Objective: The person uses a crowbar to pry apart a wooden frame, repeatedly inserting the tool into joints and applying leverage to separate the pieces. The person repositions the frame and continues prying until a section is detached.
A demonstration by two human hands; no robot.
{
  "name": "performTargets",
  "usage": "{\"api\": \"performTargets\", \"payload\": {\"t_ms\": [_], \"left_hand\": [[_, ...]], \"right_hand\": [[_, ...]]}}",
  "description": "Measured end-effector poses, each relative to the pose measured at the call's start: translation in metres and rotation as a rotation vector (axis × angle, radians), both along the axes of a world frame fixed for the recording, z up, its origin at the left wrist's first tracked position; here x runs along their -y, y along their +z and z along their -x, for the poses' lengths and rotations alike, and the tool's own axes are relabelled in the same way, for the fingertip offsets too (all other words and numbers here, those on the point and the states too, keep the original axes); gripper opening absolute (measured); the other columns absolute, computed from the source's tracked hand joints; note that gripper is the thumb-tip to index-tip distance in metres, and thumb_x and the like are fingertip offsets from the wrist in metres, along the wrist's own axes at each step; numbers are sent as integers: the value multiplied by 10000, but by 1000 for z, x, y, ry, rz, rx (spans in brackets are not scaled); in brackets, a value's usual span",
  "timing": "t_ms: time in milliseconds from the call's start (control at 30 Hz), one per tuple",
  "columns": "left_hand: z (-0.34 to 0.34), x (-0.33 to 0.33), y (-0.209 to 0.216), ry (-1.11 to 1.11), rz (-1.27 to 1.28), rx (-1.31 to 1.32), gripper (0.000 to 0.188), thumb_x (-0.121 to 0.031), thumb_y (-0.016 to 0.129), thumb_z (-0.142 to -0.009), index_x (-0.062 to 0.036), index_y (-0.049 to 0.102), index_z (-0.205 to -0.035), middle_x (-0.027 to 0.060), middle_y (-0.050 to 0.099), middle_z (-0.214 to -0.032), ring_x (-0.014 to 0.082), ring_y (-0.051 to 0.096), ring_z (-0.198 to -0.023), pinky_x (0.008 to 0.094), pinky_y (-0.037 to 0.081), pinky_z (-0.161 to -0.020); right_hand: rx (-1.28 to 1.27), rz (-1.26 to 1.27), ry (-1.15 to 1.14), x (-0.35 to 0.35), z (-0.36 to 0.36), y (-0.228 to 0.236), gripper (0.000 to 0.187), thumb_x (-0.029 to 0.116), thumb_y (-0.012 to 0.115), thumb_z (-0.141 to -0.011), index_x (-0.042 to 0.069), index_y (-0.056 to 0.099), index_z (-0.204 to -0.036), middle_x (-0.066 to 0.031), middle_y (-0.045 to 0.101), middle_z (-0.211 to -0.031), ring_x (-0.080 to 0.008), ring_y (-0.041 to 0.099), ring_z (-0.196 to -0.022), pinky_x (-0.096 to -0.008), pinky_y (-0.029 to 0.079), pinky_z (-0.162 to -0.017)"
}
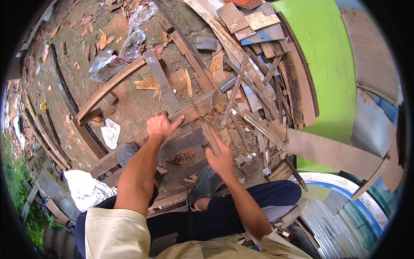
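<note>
My left hand (159, 125) is closed over a rough wooden beam (199, 106) that lies slantwise in front of me, its thumb stretched along the wood. My right hand (221, 157) grips a short flat piece of wood (209, 136), held upright close to the beam's near side. The beam rests across other timbers, among them a darker beam (183, 144) nearer my feet and a grey plank (161, 80) reaching away. A dark shoe (206, 183) stands beside these timbers, below my right hand.
Scrap boards (263, 26) are heaped at the far right beside a bright green panel (321, 56). A curved wooden strip (112, 84) lies on the left. Clear plastic bags (105, 65) and a white cloth (88, 190) lie on the ground. Metal sheets (340, 216) are at the lower right.
</note>
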State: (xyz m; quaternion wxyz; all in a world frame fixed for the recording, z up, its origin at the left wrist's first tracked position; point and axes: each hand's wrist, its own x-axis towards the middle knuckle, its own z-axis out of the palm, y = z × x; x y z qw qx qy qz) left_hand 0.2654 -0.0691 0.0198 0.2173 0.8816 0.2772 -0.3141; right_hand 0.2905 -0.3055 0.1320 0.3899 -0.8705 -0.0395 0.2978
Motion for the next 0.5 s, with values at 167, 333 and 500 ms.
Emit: {"api": "performTargets", "payload": {"t_ms": [167, 333, 500], "left_hand": [[0, 4, 0, 8, -17, 8, 894, -874, 538, -813, -11, 746, -925, 209, 751, -813, 360, 760, -796, 459, 589, -718], [-14, 16, 2, -39, 51, 8, 911, -884, 511, -821, -16, 750, -966, 210, 752, -815, 358, 761, -811, 456, 590, -724], [2, -2, -3, 6, 1, 17, 919, -891, 501, -821, -20, 750, -976, 210, 746, -790, 364, 759, -788, 456, 588, -720]], "right_hand": [[-58, 2, -4, 66, 40, 116, 648, 15, 599, -821, 11, 573, -1469, -219, 759, -1151, -220, 771, -909, -306, 567, -799], [-45, -145, -53, -11, -41, -58, 608, 72, 617, -875, -4, 547, -1474, -227, 710, -1298, -209, 692, -1133, -323, 505, -1005], [-146, -30, -40, 28, 18, 50, 628, -7, 588, -857, -16, 542, -1483, -243, 699, -1311, -239, 680, -1224, -305, 502, -1014]]}}
